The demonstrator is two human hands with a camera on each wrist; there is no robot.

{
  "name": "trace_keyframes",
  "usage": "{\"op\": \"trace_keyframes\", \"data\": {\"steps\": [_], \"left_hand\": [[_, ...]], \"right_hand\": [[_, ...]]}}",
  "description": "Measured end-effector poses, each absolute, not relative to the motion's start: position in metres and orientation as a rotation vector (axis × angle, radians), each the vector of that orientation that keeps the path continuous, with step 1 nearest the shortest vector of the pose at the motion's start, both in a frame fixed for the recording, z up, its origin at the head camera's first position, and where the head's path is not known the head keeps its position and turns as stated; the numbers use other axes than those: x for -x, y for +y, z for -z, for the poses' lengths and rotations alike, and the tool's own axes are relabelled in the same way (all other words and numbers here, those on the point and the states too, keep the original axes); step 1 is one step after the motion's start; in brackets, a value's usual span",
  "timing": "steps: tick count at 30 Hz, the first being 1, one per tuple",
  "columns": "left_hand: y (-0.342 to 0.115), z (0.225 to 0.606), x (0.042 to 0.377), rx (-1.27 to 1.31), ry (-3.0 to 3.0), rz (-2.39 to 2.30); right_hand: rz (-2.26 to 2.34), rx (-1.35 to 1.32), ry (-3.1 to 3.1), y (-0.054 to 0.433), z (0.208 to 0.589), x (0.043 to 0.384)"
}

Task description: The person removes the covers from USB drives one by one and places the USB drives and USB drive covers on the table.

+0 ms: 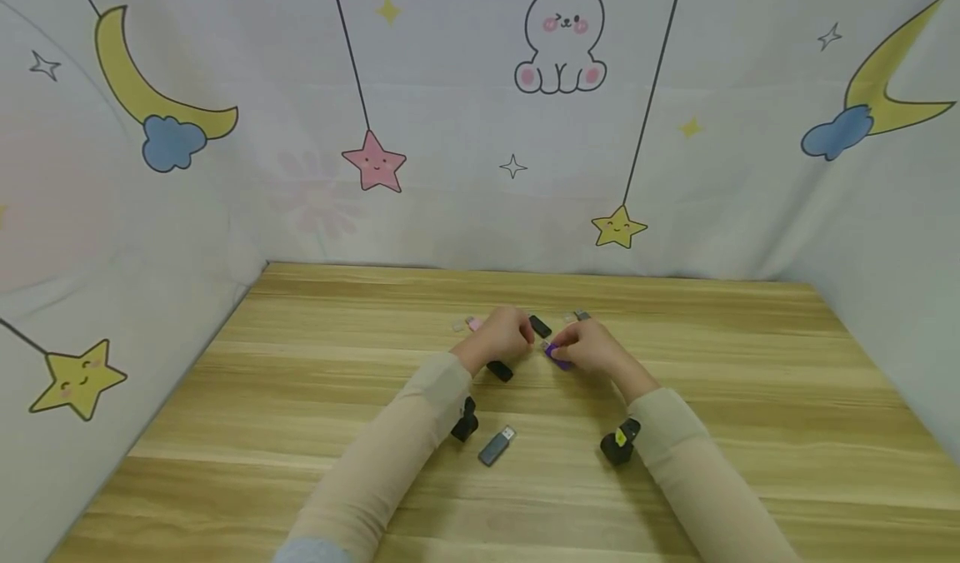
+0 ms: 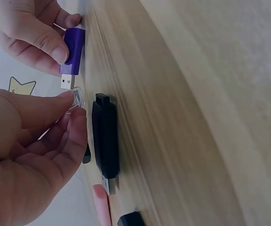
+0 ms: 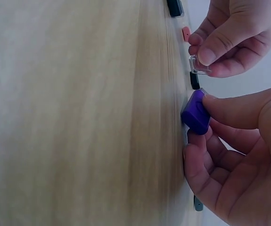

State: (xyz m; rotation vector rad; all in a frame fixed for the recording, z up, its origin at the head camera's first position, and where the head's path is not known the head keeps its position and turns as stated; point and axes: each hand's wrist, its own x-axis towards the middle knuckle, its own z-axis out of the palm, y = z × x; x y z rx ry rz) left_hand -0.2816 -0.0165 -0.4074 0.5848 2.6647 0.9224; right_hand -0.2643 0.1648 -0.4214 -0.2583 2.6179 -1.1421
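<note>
My right hand (image 1: 590,346) pinches a purple USB stick (image 2: 73,51) between thumb and fingers. Its bare metal plug (image 2: 67,81) points toward the left hand. A small clear plastic cap (image 2: 77,99) is pinched by the thumb and fingertips of my left hand (image 1: 507,332), close to that plug. In the left wrist view the cap and the plug almost meet; whether they touch I cannot tell. Just below the left hand lies a black USB stick (image 1: 499,371) on the wooden table (image 1: 360,313).
Another black stick (image 1: 540,326) lies behind, between the hands. A pink stick (image 1: 473,323) and a clear cap (image 1: 457,326) are behind the left hand, a grey stick (image 1: 582,316) behind the right. Nearer the front lies a grey USB stick (image 1: 497,445). A printed curtain (image 1: 450,230) borders the table.
</note>
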Motion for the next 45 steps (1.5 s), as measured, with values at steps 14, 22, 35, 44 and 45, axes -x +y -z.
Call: {"op": "trace_keyframes", "data": {"steps": [14, 22, 35, 44, 45], "left_hand": [[-0.0164, 0.4107, 0.284, -0.582, 2.647, -0.91], [-0.0167, 0.4123, 0.2855, -0.583, 2.651, -0.9], [-0.017, 0.4127, 0.2862, -0.557, 2.649, -0.873], [-0.017, 0.4134, 0.2865, -0.572, 2.667, -0.853], [-0.0171, 0.4135, 0.2865, -0.574, 2.668, -0.855]], "right_hand": [[1.089, 0.284, 2.638, 0.1645, 0.4236, 0.2655], [1.084, 0.301, 2.644, 0.1659, 0.4254, 0.2663], [1.056, 0.36, 2.677, 0.1675, 0.4254, 0.2654], [1.012, 0.339, 2.695, 0.1681, 0.4266, 0.265], [1.009, 0.329, 2.693, 0.1681, 0.4267, 0.2651]]}}
